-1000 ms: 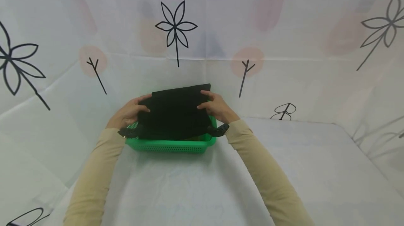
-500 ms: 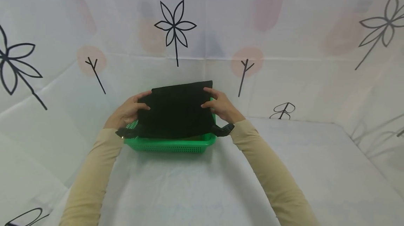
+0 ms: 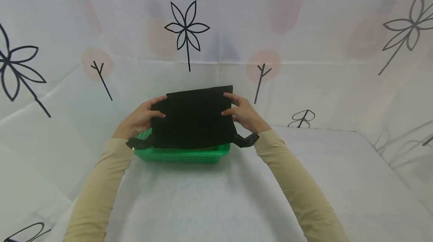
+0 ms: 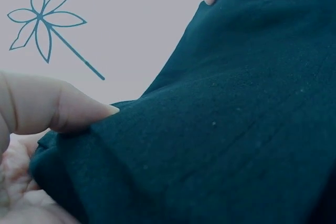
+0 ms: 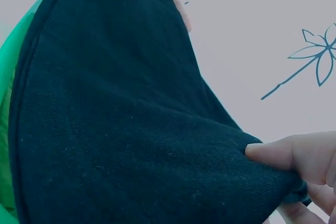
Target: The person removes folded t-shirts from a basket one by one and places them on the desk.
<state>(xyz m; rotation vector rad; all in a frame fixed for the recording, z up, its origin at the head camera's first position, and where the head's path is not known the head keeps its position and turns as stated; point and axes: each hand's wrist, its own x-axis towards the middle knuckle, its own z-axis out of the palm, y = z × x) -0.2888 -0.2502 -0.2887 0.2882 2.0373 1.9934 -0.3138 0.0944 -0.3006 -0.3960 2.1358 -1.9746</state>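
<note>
A black folded cloth (image 3: 194, 118) hangs between my two hands, above and in front of a green plastic basket (image 3: 182, 156). My left hand (image 3: 140, 120) pinches its left side, thumb on the near face; the left wrist view shows the thumb (image 4: 68, 106) pressing into the fabric with other fingers beneath. At the opposite side my right hand (image 3: 245, 114) pinches the cloth the same way, its thumb (image 5: 283, 153) on top in the right wrist view. The cloth's upper edge slants up to the right. Most of the basket's inside is hidden behind it.
The basket stands on a white-covered table (image 3: 203, 197) near the back wall. A white sheet (image 3: 135, 27) printed with flowers and twigs hangs behind and at the sides. Dark straps (image 3: 245, 140) circle both wrists.
The cloth has shifted a little to the right and slightly up, with its right edge drawn outward by my right hand. Both hands keep their hold; the basket stays put.
</note>
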